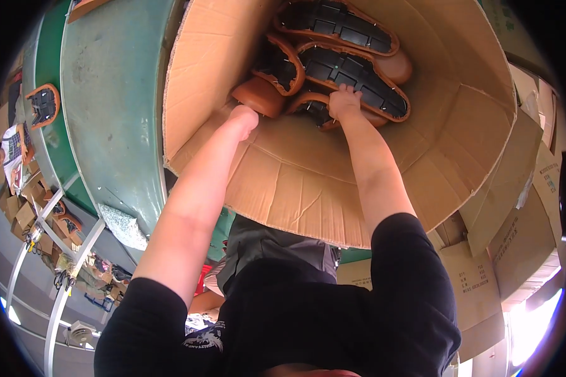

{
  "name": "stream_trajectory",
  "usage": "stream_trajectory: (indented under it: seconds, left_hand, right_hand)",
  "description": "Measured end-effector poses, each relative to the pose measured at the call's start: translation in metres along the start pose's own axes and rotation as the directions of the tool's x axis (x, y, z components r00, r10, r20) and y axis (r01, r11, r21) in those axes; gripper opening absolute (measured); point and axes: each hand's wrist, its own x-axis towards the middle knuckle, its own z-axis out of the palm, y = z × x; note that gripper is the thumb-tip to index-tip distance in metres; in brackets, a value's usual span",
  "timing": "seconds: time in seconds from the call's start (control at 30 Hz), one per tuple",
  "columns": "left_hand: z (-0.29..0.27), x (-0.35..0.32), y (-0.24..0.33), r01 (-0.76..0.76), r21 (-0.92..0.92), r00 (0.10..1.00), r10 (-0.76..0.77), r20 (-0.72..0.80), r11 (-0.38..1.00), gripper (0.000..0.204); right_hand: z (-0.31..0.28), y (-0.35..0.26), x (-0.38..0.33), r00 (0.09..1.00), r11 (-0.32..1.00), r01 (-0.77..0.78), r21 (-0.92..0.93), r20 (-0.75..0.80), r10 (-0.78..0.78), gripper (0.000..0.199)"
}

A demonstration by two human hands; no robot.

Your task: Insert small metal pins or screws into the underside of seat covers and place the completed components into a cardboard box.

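Note:
Inside a large cardboard box (295,182) lie several long, rounded padded pieces with orange-brown covers and black plastic undersides, studded with small bright staple-like points. My right hand (346,103) rests on the lower rim of the long middle piece (336,68), fingers apart on its black underside. Below that rim, a smaller piece (311,103) is partly hidden by my hand. My left hand (244,122) is closed beside a smooth brown piece (261,95) near the box's left wall; its fingers are curled, and what they hold, if anything, is hidden.
A green-topped worktable (110,94) stands left of the box, with a similar brown-and-black piece (43,105) beyond it. A silvery bag (124,226) lies near its edge. Cartons (471,276) crowd the right side. A person (12,154) is at the far left.

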Motion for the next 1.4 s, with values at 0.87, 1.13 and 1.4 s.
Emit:
stream_trajectory:
  seconds: [0.87,1.13,1.4]
  left_hand:
    - [0.041,0.037,0.008,-0.034,-0.599,0.997,0.065,0.031,0.8,0.039]
    - [0.017,0.017,-0.013,-0.313,-0.428,0.924,0.168,-0.343,0.848,0.037]
    - [-0.005,-0.007,0.006,-0.177,-0.431,0.984,0.161,-0.075,0.885,0.028]
  right_hand:
    - [-0.136,0.012,-0.218,0.968,0.988,0.023,0.156,-0.249,0.017,0.026]
    - [-0.182,0.049,-0.315,0.863,0.828,0.2,0.524,-0.495,0.104,0.025]
    - [-0.201,0.075,-0.388,0.824,0.574,0.21,0.792,-0.46,0.332,0.022]
